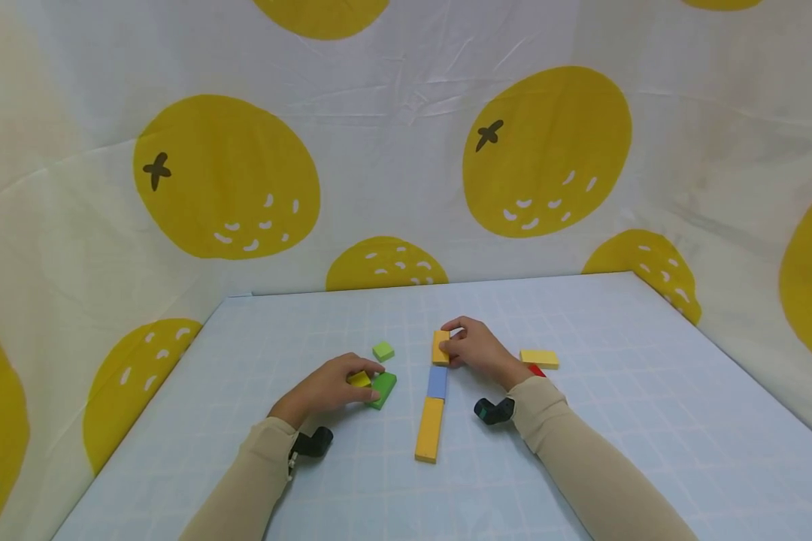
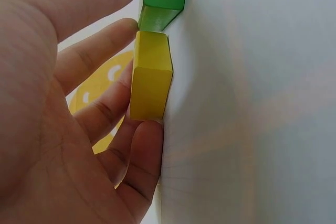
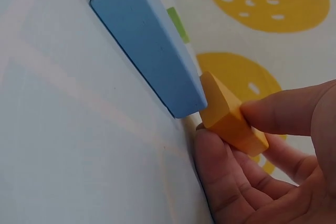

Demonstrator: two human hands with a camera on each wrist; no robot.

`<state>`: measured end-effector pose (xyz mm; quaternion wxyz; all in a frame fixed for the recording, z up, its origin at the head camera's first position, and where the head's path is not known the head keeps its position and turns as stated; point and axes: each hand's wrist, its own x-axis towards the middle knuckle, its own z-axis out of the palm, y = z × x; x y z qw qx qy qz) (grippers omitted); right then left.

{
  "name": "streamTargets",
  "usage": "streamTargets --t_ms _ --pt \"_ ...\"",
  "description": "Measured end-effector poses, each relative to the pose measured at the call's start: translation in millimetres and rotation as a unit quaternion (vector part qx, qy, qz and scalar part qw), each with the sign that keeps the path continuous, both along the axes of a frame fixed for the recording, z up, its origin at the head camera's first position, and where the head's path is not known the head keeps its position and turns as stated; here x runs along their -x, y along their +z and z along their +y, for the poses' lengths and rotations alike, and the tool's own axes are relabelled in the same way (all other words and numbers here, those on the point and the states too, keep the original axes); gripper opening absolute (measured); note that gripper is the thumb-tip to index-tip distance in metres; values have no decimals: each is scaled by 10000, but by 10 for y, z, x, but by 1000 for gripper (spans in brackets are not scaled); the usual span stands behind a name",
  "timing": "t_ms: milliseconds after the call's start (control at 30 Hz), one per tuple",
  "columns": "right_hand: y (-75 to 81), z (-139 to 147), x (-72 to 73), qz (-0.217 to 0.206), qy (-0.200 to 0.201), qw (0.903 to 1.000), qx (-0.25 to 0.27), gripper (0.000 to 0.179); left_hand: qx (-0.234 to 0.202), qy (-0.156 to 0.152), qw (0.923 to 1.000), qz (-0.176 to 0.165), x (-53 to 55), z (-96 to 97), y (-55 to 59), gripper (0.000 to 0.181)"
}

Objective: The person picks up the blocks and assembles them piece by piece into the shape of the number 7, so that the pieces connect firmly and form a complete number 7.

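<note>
i saw the edges of the tabletop (image 1: 649, 391) well apart from the right hand (image 1: 478, 347), which pinched an orange block (image 1: 440, 348) beyond a blue block (image 1: 437, 383); the left hand (image 1: 330, 385), thumb touching a green block (image 1: 385, 388), curled round a yellow block (image 1: 359, 379).
</note>
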<state>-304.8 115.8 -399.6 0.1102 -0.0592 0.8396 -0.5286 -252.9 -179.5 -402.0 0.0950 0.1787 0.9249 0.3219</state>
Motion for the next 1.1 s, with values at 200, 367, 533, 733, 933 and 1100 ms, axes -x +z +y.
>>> streamTargets --t_ms 200,367,533,733,933,1100 --pt "-19 19 4 145 25 9999 -81 38 -74 -42 10000 22 13 -4 -10 40" --pt "-17 17 9 179 37 9998 -63 38 -86 -17 10000 13 3 -7 5 41" --pt "-8 -9 -3 279 21 9996 -45 36 -80 44 10000 -13 -2 -14 0 41" --pt "-34 -14 1 361 61 9993 -19 35 -101 28 9999 30 -3 -19 -9 42" --pt "-59 -4 15 370 80 9991 -182 36 -109 78 9999 -51 7 -8 -23 41" --pt "-58 -8 9 408 55 9982 -427 36 -116 81 9999 -52 5 -8 -28 41"
